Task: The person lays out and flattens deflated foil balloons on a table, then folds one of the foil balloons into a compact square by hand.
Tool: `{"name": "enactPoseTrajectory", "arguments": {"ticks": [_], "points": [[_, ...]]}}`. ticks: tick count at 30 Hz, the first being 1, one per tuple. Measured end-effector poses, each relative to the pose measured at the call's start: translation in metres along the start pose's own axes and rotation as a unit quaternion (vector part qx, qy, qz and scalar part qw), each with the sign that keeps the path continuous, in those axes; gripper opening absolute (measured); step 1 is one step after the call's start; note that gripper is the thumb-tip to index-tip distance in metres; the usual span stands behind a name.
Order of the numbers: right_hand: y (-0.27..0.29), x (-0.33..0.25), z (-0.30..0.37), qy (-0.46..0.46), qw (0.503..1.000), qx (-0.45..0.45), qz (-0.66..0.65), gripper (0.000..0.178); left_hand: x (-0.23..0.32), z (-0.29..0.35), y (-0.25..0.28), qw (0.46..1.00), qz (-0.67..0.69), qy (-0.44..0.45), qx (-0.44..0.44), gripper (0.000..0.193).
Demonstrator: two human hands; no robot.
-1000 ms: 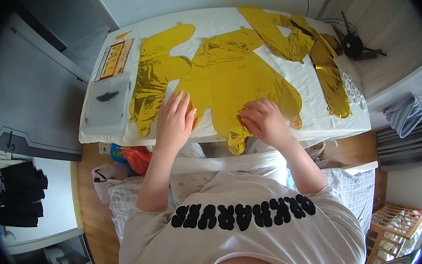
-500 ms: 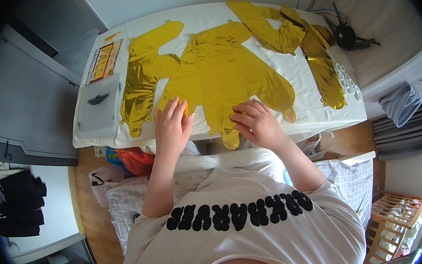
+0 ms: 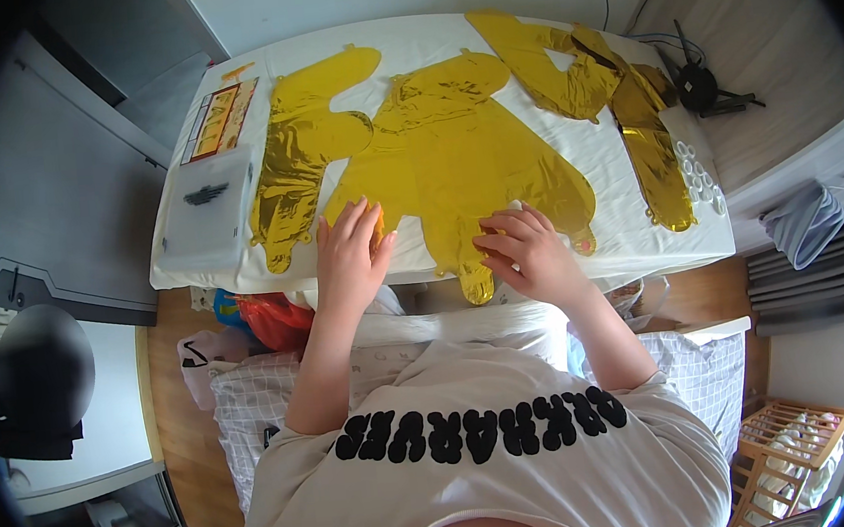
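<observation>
A large flat gold foil balloon [image 3: 457, 150] lies in the middle of the white-covered table, its lower tab hanging over the front edge. My left hand [image 3: 349, 250] is at its near left part, closed around a small orange thing [image 3: 379, 225] that shows between thumb and fingers. Over the lower right of the same balloon is my right hand [image 3: 533, 249], its fingers curled together beside the tab. What those fingers pinch is hidden. A small white bit [image 3: 514, 205] shows by the right hand's knuckles.
Another flat gold balloon [image 3: 298, 164] lies to the left, and more gold foil [image 3: 567, 80] at the back right. A translucent box [image 3: 205, 217] and a printed packet [image 3: 221, 120] sit at the left end. White tape rings [image 3: 698, 179] and a black router-like device [image 3: 698, 89] are at the right.
The whole view has shifted slightly, with the table sitting a little lower. Both hands keep nearly the same places and grips on the balloon.
</observation>
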State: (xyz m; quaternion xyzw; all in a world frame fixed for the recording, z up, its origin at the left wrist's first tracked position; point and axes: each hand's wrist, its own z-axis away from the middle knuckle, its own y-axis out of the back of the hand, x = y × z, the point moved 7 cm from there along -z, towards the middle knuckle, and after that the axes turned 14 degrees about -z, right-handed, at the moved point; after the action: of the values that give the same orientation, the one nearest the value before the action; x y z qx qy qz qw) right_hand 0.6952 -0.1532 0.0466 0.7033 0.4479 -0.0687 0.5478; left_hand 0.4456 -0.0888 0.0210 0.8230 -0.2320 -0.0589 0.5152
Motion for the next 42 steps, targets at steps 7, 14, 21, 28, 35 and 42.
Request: {"name": "enactPoseTrajectory", "arguments": {"ticks": [7, 14, 21, 28, 35, 42], "points": [[0.0018, 0.0004, -0.0023, 0.004, 1.000, 0.004, -0.015, 0.027, -0.0007, 0.0009, 0.0009, 1.000, -0.010, 0.004, 0.013, 0.044], [0.0023, 0.0001, -0.0015, 0.002, 1.000, 0.007, -0.006, 0.027, -0.0015, 0.0019, 0.0007, 1.000, -0.016, 0.011, 0.011, 0.045], [0.0030, -0.0002, -0.0030, 0.002, 1.000, 0.004, -0.013, 0.028, -0.0019, 0.0013, -0.0001, 1.000, -0.011, 0.011, 0.010, 0.045], [0.0018, 0.0008, -0.0008, 0.004, 1.000, 0.001, -0.012, 0.026, -0.0028, 0.0023, -0.0011, 1.000, -0.008, 0.011, 0.011, 0.047], [0.0002, 0.0008, 0.0010, 0.004, 1.000, 0.008, -0.013, 0.026, 0.0000, 0.0035, 0.0005, 1.000, -0.011, 0.009, 0.015, 0.048], [-0.0004, 0.0028, 0.0005, 0.002, 1.000, 0.011, -0.017, 0.027, 0.0002, 0.0029, 0.0004, 1.000, -0.019, 0.009, 0.018, 0.048]]}}
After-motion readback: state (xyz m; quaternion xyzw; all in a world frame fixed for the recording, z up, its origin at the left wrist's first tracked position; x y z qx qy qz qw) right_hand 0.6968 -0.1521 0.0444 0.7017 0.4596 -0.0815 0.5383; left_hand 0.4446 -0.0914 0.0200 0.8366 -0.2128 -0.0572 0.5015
